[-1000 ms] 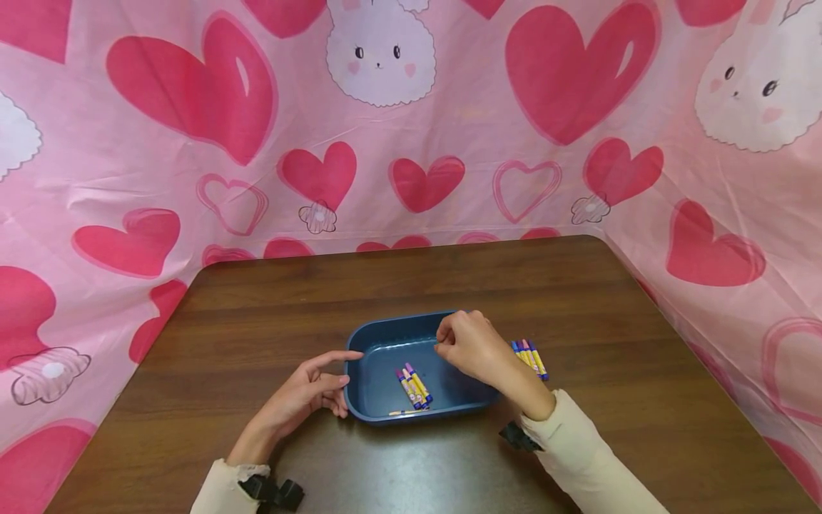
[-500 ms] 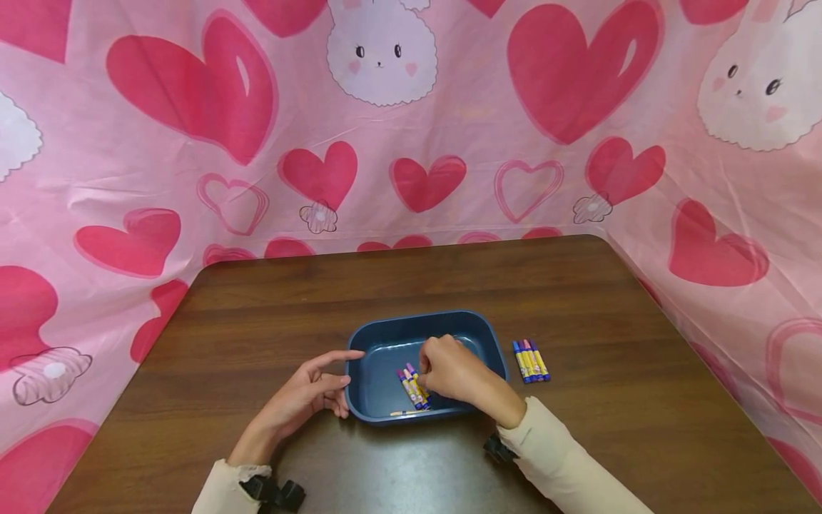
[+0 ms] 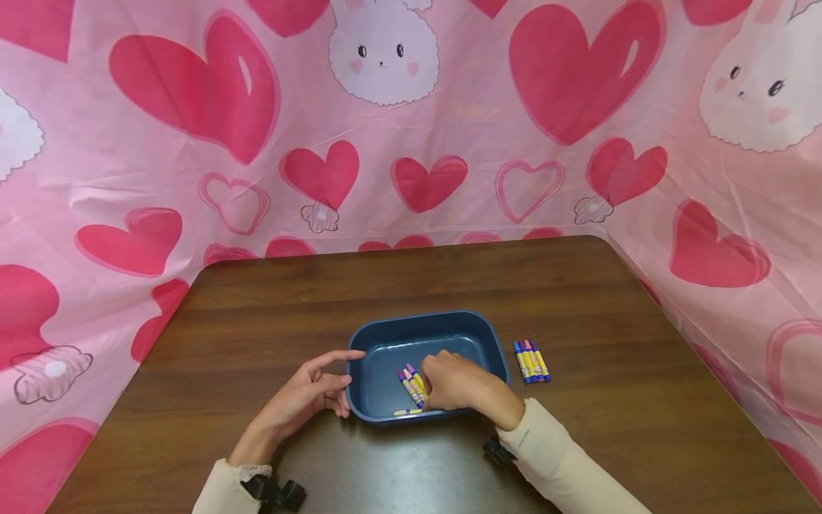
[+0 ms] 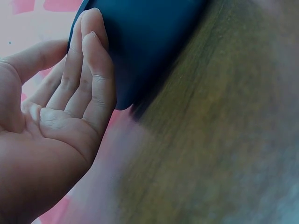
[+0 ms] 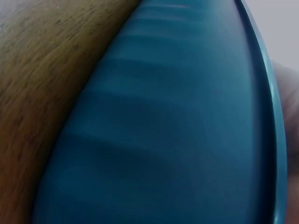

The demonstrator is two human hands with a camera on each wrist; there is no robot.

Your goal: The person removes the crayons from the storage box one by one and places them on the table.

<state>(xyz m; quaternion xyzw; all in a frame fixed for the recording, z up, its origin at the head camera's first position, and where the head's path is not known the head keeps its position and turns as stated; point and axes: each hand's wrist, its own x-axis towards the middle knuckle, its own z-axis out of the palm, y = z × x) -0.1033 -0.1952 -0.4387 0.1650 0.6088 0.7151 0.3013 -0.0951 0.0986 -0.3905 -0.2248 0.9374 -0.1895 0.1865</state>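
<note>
A dark blue rectangular tray (image 3: 385, 325) sits on the table with several yellow-wrapped crayons (image 3: 409, 384) inside. My left hand (image 3: 300, 394) is at its left end, fingers extended, one tip reaching over the rim. The left wrist view shows these fingers nearly straight against the tray's outer wall. My right hand (image 3: 459, 384) is down inside the tray, fingers curled at the crayons. It pinches the end of a crayon (image 3: 406, 412) near the front wall, though the fingertips are partly hidden. In the right wrist view, the tray's outer wall (image 5: 159, 116) fills most of the picture.
On the table right of the tray, several crayons (image 3: 531, 362) lie side by side in a row. The brown wooden table (image 3: 276, 307) has pink heart-patterned cloth (image 3: 244, 207) behind it and along both sides.
My right hand has come from over the tray's back right rim down to the crayons inside. The crayon by the front wall has shifted slightly. My left hand stays at the left end.
</note>
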